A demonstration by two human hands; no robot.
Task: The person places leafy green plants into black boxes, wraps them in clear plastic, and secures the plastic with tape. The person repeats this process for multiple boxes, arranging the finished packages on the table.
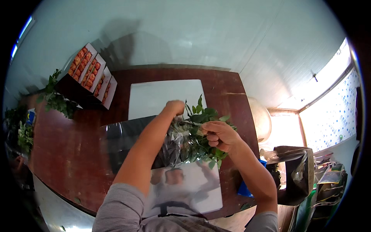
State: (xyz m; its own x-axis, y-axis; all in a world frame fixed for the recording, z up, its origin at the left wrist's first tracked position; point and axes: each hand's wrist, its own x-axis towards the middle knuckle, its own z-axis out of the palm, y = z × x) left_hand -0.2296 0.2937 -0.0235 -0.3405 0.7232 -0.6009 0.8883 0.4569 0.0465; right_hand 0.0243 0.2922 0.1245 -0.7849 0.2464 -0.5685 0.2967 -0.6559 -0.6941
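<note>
A black box wrapped in clear film (127,139) lies across a shiny white board (165,92) on the table. Leafy green stems (203,116) stick out of the gathered film (179,139) at the box's right end. My left hand (175,108) is closed at the upper side of this gathered neck; what its fingers hold is hidden. My right hand (220,134) pinches a thin pale strip (191,123) over the leaves, and the strip runs towards my left hand.
The dark red wooden table (72,162) meets a pale wall. Several open boxes of orange-red flowers (89,72) stand at the back left beside leafy stems (59,101). More greenery (25,136) is at the left edge. Bags (298,174) stand right of the table, near a blue object (245,188).
</note>
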